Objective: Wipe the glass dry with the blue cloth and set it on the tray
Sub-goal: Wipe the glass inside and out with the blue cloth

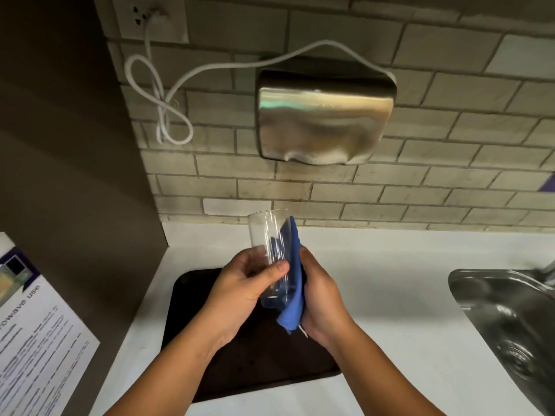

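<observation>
A tall clear glass (265, 232) is held in the air above the dark brown tray (192, 298), with its open rim tilted up and away from me. My left hand (243, 288) grips its lower half, thumb across the front. My right hand (319, 298) presses the blue cloth (292, 283) against the right side and base of the glass. The cloth hangs down below my right palm. The tray lies flat on the white counter (390, 283), under both hands.
A steel sink (504, 313) is sunk into the counter at the right, its faucet partly visible at the frame edge. A metal hand dryer (324, 115) and a looped white cable (156, 94) hang on the tiled wall. A printed notice (39, 340) is fixed to the dark cabinet at the left.
</observation>
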